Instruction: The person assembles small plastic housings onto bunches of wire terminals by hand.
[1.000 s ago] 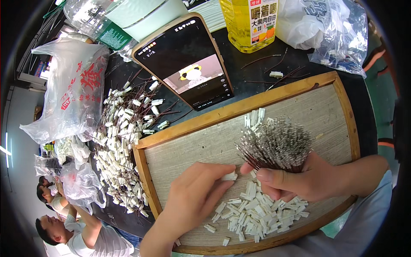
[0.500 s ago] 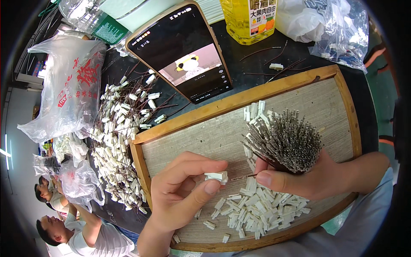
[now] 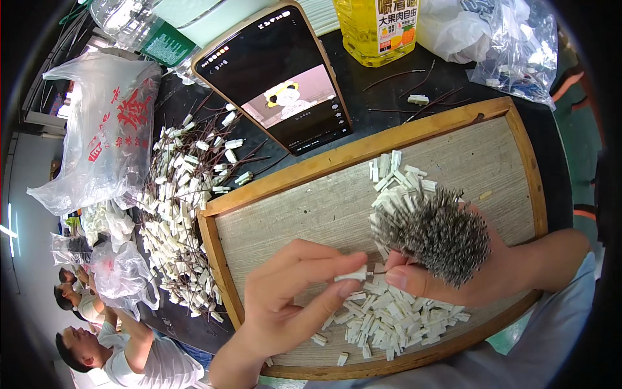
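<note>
Between the thumb and fingertips of my left hand (image 3: 285,305) is a small white plastic connector housing (image 3: 350,276). My right hand (image 3: 479,282) is closed around a thick bundle of brown wires (image 3: 447,243), their metal crimp terminals fanned upward. One single wire (image 3: 380,273) sticks out from the right thumb and fingertip, and its tip meets the end of the housing; whether it is inside cannot be made out. Below both hands, loose white housings (image 3: 395,327) lie heaped on a wood-framed tray (image 3: 285,217), and more lie behind the bundle.
Left of the tray is a big heap of wires with white housings (image 3: 175,220). A phone (image 3: 272,84) stands at the tray's far edge. Beyond are a yellow drink bottle (image 3: 369,39), plastic bags (image 3: 103,129) and loose wires (image 3: 395,79). Other people (image 3: 142,350) sit at the left.
My left hand has moved right with the housing, bringing it to the wire tip. The bundle in my right hand has tilted, its terminals now facing more toward me.
</note>
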The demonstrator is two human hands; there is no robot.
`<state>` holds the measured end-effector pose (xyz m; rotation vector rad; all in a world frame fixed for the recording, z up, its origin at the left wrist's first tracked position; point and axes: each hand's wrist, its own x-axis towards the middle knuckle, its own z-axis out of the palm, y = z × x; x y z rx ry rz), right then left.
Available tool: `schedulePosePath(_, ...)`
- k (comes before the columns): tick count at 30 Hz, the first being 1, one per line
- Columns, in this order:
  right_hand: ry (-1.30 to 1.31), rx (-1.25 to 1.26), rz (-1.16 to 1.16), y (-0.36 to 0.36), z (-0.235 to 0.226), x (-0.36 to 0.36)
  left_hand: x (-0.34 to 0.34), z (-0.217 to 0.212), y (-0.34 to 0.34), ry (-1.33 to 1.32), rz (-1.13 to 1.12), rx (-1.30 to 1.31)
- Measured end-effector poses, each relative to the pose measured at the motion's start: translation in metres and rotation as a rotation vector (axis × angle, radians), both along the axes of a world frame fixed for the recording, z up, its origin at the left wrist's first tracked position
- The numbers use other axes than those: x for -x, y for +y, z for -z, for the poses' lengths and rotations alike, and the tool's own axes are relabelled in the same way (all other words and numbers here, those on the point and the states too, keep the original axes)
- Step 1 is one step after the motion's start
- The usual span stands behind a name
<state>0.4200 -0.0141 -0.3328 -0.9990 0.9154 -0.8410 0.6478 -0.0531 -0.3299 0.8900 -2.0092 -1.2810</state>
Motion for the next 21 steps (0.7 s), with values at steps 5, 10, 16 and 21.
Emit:
schedulePosePath(5,-0.09,-0.025,-0.056,0.0021,-0.0008,0.0004,0.0065,-0.0054,0.003,-0.054,0.034,0.058)
schedulePosePath(10,-0.131,-0.024,-0.055,0.004,0.0032,-0.0012,0.007,-0.0058,0.0048,-0.061,0.052,0.045)
schedulePosePath(16,-0.067,-0.098,-0.055,-0.0015,-0.0053,-0.0006,0.0114,-0.0084,0.0054,-0.073,0.002,0.11)
schedulePosePath(21,-0.1,-0.125,-0.026,-0.0007,-0.0026,-0.0026,0.0036,-0.0024,-0.0033,-0.129,0.039,0.303)
